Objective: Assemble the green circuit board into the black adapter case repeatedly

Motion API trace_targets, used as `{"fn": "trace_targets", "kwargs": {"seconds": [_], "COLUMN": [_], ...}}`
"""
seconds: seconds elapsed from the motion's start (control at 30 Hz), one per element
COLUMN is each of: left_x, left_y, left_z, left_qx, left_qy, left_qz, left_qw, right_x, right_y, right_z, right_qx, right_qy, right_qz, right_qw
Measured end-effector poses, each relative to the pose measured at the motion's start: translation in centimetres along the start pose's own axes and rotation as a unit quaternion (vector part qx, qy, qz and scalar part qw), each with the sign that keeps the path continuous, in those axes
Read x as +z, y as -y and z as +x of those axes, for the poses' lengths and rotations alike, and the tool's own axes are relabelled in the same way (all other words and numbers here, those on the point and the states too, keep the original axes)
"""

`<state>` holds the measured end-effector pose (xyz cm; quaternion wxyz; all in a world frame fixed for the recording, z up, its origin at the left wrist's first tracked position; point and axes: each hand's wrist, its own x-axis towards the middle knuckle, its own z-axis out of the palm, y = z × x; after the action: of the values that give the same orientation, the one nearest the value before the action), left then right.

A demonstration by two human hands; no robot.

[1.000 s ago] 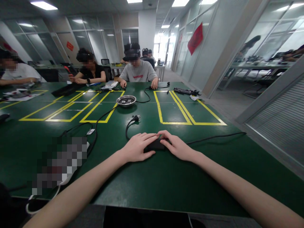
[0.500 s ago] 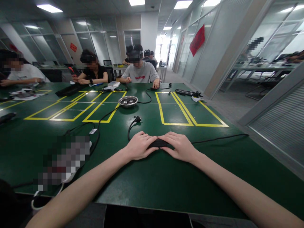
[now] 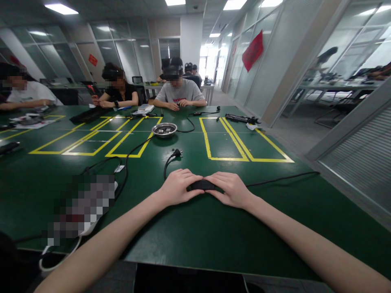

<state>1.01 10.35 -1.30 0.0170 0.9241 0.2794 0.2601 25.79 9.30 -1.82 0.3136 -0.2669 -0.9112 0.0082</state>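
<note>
A black power adapter (image 3: 201,185) lies on the green table (image 3: 195,232) right in front of me. My left hand (image 3: 179,186) rests on its left end and my right hand (image 3: 230,188) on its right end, fingers curled over it and fingertips almost meeting. Most of the adapter is hidden under my fingers. A black cable runs from the left side up to a loose plug (image 3: 176,153). Another black cable (image 3: 284,177) leads away to the right.
A metal bowl (image 3: 164,129) holding small parts stands beyond the plug. Yellow tape rectangles (image 3: 232,146) mark the tabletop. A white power strip with cables (image 3: 82,203) lies at the left. Several people sit at the far side. A black tool (image 3: 241,118) lies far right.
My hands closed in over the adapter and now cover more of it. The person opposite drew both hands together in front of the chest.
</note>
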Motion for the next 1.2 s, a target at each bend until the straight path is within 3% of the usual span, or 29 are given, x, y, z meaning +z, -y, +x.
{"fn": "trace_targets", "kwargs": {"seconds": [0.13,0.23,0.33,0.47,0.63,0.73,0.8,1.0,1.1,1.2], "left_x": [0.0,-0.1,-0.1,0.3,0.3,-0.2,-0.4,0.0,0.1,0.1], "left_y": [0.4,0.5,0.5,0.5,0.5,0.5,0.4,0.6,0.6,0.6], "left_z": [-0.1,-0.1,0.0,-0.1,-0.2,-0.2,-0.3,-0.5,-0.5,-0.5], "left_qx": [-0.009,0.026,0.056,0.051,0.017,0.02,0.018,-0.006,-0.015,-0.019], "left_qy": [0.029,0.045,0.052,0.046,-0.008,-0.053,-0.054,0.04,0.077,0.089], "left_qz": [0.02,0.063,0.087,0.068,0.041,0.044,0.038,-0.034,-0.065,-0.084], "left_qw": [0.999,0.997,0.993,0.995,0.999,0.997,0.998,0.999,0.995,0.992], "right_x": [-0.2,-0.7,-1.3,-1.3,-0.7,-0.9,-1.4,-4.0,-5.1,-5.9], "right_y": [0.1,0.2,0.2,-0.1,-0.4,-1.8,-3.5,-10.3,-12.9,-14.3], "right_z": [0.0,0.2,0.2,0.2,0.3,0.3,0.2,-1.7,-3.4,-5.0], "right_qx": [0.036,0.108,0.186,0.26,0.339,0.416,0.459,0.479,0.47,0.472], "right_qy": [0.011,0.055,0.1,0.143,0.105,0.028,-0.076,-0.433,-0.521,-0.528], "right_qz": [0.043,0.121,0.25,0.365,0.408,0.445,0.46,0.363,0.245,0.124], "right_qw": [0.998,0.985,0.945,0.882,0.841,0.793,0.757,0.672,0.669,0.695]}}
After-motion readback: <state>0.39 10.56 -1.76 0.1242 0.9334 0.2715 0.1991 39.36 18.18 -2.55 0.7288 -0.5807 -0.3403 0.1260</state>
